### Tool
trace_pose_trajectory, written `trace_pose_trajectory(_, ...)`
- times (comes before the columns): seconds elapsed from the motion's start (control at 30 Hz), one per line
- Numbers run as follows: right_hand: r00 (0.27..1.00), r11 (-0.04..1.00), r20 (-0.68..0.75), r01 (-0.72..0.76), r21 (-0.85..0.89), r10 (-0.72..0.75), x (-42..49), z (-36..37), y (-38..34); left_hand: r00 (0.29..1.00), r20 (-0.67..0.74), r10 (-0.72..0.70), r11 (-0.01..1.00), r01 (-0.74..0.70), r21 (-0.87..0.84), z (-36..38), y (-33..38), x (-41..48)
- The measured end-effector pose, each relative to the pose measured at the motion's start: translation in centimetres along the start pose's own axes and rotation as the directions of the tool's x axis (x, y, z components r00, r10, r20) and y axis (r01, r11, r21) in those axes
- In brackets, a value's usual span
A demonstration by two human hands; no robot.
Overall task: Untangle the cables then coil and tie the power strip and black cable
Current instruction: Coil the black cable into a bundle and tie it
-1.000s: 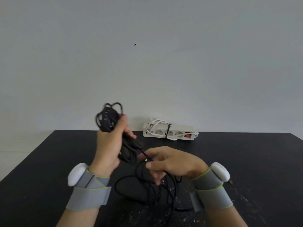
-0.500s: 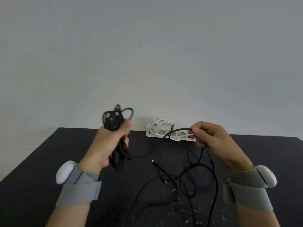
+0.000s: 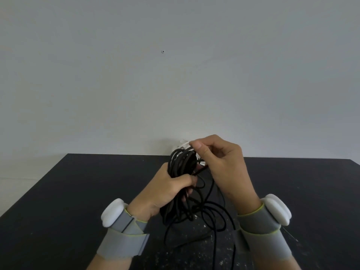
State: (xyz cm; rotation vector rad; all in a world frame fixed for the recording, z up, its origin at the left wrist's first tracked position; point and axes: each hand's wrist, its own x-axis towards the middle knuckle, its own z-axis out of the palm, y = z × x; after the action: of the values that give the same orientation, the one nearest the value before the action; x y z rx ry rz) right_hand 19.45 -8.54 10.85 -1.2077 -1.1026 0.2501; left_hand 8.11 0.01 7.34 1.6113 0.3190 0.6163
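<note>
Left hand (image 3: 167, 190) gripping the coiled black cable (image 3: 180, 164), right hand (image 3: 220, 162) pinching a strand at the coil's top, loose loops hanging below both hands over the black table (image 3: 78, 191)

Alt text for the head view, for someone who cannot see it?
The left hand grips a bundle of black cable above a black table; the right hand pinches a strand at its top. Loose loops hang below, and a white power strip peeks out behind.

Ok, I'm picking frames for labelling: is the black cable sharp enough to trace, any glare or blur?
Head view: soft even light, no glare; the black cable merges with the dark table, so loose loops are hard to trace; left hand and right hand look slightly soft at the edges.
</note>
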Motion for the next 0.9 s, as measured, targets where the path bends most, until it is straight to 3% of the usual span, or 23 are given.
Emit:
trace_pose_trajectory(0.17, 0.975, 0.976, -0.109, -0.181, 0.124, 0.195, 0.1, 1.0, 0.9, 0.999, 0.015, 0.038, 0.988, -0.035, -0.151, 0.0, -0.4, 0.0)
trace_pose_trajectory(0.27, 0.962, 0.961, -0.097, -0.241, 0.136, 0.255, 0.2, 1.4, 1.7, 0.997, -0.074, 0.033, 0.941, -0.056, -0.333, 0.5, -0.3, 0.3)
trace_pose_trajectory(0.37, 0.966, 0.962, 0.015, -0.26, 0.081, 0.259, -0.2, 2.1, 2.4, 0.98, -0.198, -0.005, 0.878, -0.09, -0.47, 0.5, 0.0, 0.6)
trace_pose_trajectory(0.53, 0.961, 0.955, 0.126, -0.218, -0.204, 0.246, -0.6, 2.8, 3.3, 0.906, -0.422, -0.036, 0.916, -0.138, -0.376, -0.1, -0.6, 1.0)
trace_pose_trajectory(0.67, 0.867, 0.934, 0.366, -0.264, -0.241, 0.339, -0.7, 2.1, 3.3, 0.842, -0.51, -0.175, 0.885, -0.092, -0.456, -0.7, -0.9, 1.3)
trace_pose_trajectory(0.77, 0.803, 0.921, 0.469, -0.244, -0.305, 0.368, -0.6, 1.5, 3.5, 0.824, -0.515, -0.238, 0.865, -0.061, -0.497, -0.9, -1.1, 1.5)
trace_pose_trajectory(0.9, 0.73, 0.902, 0.537, -0.281, -0.328, 0.423, -0.5, 0.5, 3.5, 0.82, -0.531, -0.213, 0.78, -0.185, -0.598, -0.9, -0.6, 1.8)
